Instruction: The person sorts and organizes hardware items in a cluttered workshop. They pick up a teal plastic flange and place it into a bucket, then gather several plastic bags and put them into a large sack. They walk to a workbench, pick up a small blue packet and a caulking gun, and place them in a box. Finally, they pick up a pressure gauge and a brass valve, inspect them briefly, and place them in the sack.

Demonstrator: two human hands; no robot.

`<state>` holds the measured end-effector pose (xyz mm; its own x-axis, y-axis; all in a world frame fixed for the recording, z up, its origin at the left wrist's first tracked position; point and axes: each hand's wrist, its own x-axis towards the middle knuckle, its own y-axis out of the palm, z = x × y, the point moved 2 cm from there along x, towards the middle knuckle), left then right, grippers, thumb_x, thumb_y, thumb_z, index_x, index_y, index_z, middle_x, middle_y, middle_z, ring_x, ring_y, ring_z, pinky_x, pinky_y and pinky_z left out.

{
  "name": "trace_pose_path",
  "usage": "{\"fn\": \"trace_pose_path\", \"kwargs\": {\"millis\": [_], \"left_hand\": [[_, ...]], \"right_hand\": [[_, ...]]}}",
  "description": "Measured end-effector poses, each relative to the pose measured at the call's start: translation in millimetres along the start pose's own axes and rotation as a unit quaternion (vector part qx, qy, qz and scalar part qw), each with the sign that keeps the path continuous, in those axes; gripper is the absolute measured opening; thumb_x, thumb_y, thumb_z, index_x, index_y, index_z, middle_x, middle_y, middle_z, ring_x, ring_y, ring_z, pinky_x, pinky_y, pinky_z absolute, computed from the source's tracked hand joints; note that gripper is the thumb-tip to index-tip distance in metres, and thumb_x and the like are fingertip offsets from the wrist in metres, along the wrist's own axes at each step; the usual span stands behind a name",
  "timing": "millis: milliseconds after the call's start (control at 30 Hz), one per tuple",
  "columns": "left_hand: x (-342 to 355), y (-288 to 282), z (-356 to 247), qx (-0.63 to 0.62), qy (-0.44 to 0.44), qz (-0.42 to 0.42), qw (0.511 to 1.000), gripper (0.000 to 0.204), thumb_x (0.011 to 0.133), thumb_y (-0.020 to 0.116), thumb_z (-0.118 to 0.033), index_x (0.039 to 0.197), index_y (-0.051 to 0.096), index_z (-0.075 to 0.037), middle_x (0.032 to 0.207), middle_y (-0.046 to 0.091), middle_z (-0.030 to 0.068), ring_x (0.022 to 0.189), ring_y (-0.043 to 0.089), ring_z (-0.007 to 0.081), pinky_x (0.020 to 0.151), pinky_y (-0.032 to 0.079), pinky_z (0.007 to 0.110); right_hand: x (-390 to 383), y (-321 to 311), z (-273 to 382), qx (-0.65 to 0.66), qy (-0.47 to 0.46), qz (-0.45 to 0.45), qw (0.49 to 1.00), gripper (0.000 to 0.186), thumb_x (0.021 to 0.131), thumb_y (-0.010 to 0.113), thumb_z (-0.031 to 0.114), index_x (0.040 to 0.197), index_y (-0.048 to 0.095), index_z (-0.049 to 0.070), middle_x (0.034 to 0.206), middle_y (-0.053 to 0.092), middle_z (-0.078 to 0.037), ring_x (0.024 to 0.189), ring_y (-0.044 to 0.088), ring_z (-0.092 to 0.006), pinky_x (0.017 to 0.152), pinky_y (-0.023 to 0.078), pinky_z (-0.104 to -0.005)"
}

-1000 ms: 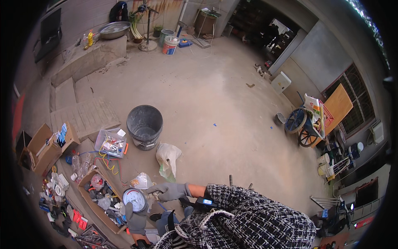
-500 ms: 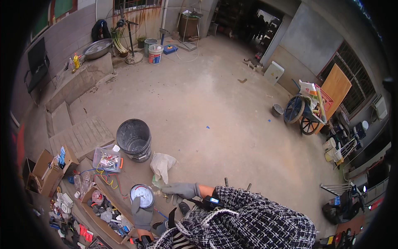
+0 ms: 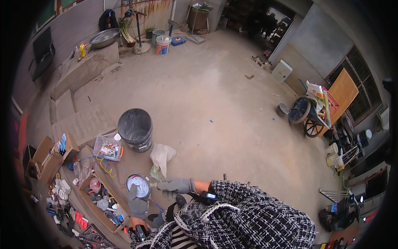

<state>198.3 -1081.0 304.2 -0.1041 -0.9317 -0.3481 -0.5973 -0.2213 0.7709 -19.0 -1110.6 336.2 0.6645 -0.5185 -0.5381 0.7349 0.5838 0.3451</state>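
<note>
Round dial gauge: firm case, delicate face

The dial gauge (image 3: 142,185) sits up in the left hand (image 3: 138,204), its pale face turned upward. That hand's gloved fingers are closed on the near edge of its case, the thumb lying toward the dial. The right hand (image 3: 177,186) is just to the right, fingers partly curled at the small fitting (image 3: 153,182) on the gauge's side; blur hides whether they grip it or only touch.

The gauge should feel stiff and dense for its size, smooth around the rim, perhaps slick under fabric gloves, with the dial cover its fragile part. The best hold is probably around the case's edge, palm beneath, keeping pressure off the face; the fitting would take a firmer pinch.

Left of the left fingers lies a cardboard box (image 3: 96,211) of loose parts; beyond the right fingers, a white sack (image 3: 163,155); farther out, a black bucket (image 3: 143,145).
</note>
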Motion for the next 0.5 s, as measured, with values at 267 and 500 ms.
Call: {"fn": "trace_pose_path", "kwargs": {"millis": [267,500], "left_hand": [[1.0,31.1,-13.3,0.097,0.091,0.002,0.991,0.040,0.100,0.054,-0.026,0.127,0.057,0.004,0.118,0.066,0.0124,0.106,0.067,0.0207,0.091,0.055,0.033],[13.7,46.8,-31.0,0.153,0.102,-0.051,0.982,0.034,0.099,0.054,-0.026,0.115,0.062,0.004,0.103,0.069,0.0086,0.090,0.068,0.0155,0.078,0.057,0.030]], "right_hand": [[-14.4,-6.7,25.9,-0.071,-0.054,-0.021,0.996,0.045,0.096,0.062,0.042,0.117,0.055,0.003,0.088,0.065,-0.006,0.066,0.065,-0.0111,0.053,0.051,-0.0230],[-6.8,-6.8,45.0,-0.107,-0.046,-0.033,0.993,0.034,0.099,0.056,0.029,0.121,0.051,0.004,0.088,0.065,-0.006,0.066,0.065,-0.0113,0.055,0.052,-0.0232]]}}
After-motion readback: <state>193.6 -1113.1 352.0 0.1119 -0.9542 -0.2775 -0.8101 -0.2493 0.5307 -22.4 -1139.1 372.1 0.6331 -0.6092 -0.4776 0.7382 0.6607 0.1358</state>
